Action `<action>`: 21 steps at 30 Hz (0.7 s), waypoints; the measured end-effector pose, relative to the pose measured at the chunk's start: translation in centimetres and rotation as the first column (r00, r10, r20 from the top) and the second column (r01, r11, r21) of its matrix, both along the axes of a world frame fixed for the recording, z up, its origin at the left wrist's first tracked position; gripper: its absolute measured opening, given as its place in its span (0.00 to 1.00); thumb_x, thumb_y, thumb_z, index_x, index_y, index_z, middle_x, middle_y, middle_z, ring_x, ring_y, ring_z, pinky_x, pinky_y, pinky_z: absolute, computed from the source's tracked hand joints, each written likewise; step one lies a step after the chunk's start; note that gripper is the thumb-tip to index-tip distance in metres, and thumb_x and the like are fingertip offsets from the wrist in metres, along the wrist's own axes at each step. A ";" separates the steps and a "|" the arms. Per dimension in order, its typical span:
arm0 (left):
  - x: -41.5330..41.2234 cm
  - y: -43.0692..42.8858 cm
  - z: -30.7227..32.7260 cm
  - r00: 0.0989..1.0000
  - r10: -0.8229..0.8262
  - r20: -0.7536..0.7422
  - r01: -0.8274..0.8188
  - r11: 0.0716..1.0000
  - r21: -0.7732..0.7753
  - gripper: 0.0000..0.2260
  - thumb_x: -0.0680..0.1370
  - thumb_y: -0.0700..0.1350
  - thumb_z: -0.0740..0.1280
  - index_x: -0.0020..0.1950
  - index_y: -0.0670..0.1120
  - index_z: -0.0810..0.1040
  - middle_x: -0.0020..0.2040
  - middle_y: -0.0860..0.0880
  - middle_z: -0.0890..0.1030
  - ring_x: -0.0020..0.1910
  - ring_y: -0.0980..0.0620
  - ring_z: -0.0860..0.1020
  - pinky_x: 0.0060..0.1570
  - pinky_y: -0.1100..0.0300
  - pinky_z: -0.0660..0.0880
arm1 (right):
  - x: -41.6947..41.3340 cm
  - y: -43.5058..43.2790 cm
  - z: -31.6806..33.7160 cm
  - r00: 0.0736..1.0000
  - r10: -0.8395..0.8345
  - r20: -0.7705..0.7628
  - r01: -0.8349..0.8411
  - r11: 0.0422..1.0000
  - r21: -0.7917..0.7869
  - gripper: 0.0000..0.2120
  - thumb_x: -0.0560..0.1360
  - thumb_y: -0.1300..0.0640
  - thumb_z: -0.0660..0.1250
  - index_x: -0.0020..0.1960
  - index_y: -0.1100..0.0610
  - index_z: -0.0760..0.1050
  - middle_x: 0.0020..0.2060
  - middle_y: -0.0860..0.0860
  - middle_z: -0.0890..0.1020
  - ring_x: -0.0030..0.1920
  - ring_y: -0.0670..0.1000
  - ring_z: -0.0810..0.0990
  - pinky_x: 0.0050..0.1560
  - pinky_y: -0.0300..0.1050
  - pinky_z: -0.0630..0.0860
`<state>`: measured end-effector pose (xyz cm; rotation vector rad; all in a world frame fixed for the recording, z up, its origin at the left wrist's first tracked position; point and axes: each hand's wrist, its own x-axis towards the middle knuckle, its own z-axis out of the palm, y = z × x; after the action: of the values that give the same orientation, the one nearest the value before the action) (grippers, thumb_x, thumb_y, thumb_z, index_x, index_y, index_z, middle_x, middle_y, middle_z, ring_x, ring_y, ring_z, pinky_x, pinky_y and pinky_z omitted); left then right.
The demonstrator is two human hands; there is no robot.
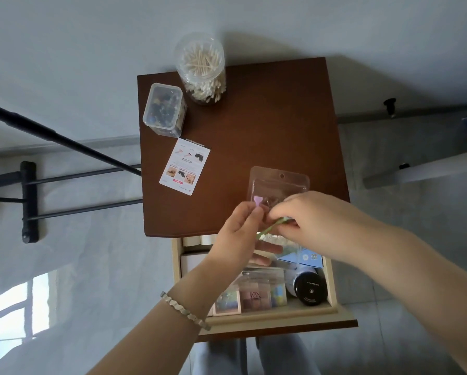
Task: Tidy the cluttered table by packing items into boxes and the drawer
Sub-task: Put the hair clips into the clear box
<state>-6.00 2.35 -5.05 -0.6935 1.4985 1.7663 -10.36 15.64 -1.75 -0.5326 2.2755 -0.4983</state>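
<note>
Hands are meeting over the table's (267, 117) near edge, just above the open drawer (256, 311). Left hand (240, 234) is pinching the clear packet (278, 185) at its near end, the packet's long axis running away from the person. Right hand (310, 220), equally close, is pinching a thin green strip (270, 229) beside the packet's mouth, fingers curled, wrist angling in from the right.

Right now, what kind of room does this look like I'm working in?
Probably a bedroom or dressing corner at home: a small brown side table with its drawer open and full of makeup compacts, plus a jar of cotton swabs on top.
</note>
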 end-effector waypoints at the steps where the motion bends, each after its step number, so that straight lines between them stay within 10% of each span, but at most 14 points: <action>1: 0.1 0.0 -0.1 1.000 -0.017 0.000 0.017 1.000 0.019 0.08 0.82 0.49 0.54 0.50 0.51 0.72 0.39 0.54 0.81 0.33 0.51 0.82 0.34 0.55 0.80 | -0.3 -0.1 0.0 1.000 -0.016 0.000 0.016 1.000 -0.004 0.09 0.78 0.52 0.59 0.53 0.47 0.76 0.43 0.46 0.79 0.38 0.45 0.77 0.33 0.35 0.68; 9: 0.6 0.2 -0.3 0.998 0.070 -0.004 -0.069 0.990 0.119 0.03 0.80 0.46 0.59 0.50 0.49 0.72 0.37 0.54 0.84 0.34 0.51 0.84 0.30 0.58 0.80 | -0.8 0.1 -0.6 0.993 -0.102 0.060 0.103 0.995 -0.006 0.18 0.73 0.51 0.67 0.54 0.48 0.59 0.38 0.46 0.74 0.34 0.45 0.75 0.37 0.39 0.74; 21: 0.3 1.5 -0.7 0.993 0.121 0.002 -0.120 0.982 0.144 0.04 0.80 0.45 0.59 0.53 0.47 0.71 0.45 0.48 0.84 0.38 0.48 0.84 0.33 0.55 0.81 | 0.2 1.4 -0.5 0.764 -0.627 0.155 0.642 0.763 -0.075 0.04 0.74 0.58 0.62 0.46 0.52 0.74 0.36 0.49 0.78 0.33 0.44 0.77 0.30 0.35 0.69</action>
<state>-5.71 3.84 -5.73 -0.7177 1.3418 1.9484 -10.18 17.08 -2.21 0.2482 2.2766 -0.9817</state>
